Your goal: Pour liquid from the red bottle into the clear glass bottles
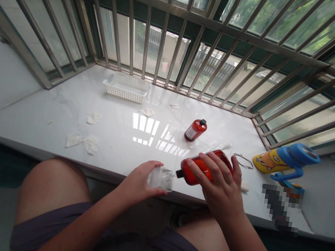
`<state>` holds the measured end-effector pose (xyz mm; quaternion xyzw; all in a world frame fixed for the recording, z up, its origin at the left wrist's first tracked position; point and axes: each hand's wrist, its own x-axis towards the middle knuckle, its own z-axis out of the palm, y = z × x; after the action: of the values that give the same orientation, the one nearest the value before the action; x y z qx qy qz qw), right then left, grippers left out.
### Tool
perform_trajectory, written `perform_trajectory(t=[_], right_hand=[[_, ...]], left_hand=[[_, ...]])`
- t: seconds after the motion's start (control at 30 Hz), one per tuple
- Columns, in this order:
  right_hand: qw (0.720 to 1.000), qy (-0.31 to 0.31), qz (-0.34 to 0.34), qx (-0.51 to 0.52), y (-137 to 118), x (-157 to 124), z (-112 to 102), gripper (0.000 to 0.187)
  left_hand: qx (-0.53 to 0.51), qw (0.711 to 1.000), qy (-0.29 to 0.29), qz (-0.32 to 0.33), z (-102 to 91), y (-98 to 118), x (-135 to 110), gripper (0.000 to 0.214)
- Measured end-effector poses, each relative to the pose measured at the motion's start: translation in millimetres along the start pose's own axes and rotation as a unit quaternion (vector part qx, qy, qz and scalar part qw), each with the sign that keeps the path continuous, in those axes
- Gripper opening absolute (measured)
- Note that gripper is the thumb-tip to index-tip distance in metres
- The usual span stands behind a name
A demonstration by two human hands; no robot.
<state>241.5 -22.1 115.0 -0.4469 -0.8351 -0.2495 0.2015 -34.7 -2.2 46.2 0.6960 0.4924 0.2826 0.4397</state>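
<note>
- Surface [118, 134]: bare lane from white scraps [94, 119] at left to small red bottle [196, 131] right of centre; scraps low, passable from above.
- Rear: window bars [161, 48], barrier across full width; white basket [124, 92] in front, at rear left.
- Right: blue-and-yellow flask [272, 159], bulky obstacle; cord loop [244, 161] just beside.
- Front centre: left hand [138, 180] around clear cup [165, 179], right hand [223, 183] around tilted large red bottle [196, 172]; scant gap between cup and bottle neck.

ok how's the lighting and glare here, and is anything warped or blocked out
Head view: daylight from the barred windows leaves bright reflections on the white ledge beyond the clear cup; the space below is dim; head view: slanting bars suggest wide-angle distortion; head view: a patch at right is pixelated.
</note>
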Motion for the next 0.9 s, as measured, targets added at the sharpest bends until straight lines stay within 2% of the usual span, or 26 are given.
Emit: perform_trajectory(t=[0.9], right_hand=[[1.000, -0.004, -0.026, -0.003, -3.2, 5.4, -1.6, 0.049]], left_hand=[[-0.004, 1.000, 0.002, -0.003, 1.5, -4.3, -0.1, 0.073]])
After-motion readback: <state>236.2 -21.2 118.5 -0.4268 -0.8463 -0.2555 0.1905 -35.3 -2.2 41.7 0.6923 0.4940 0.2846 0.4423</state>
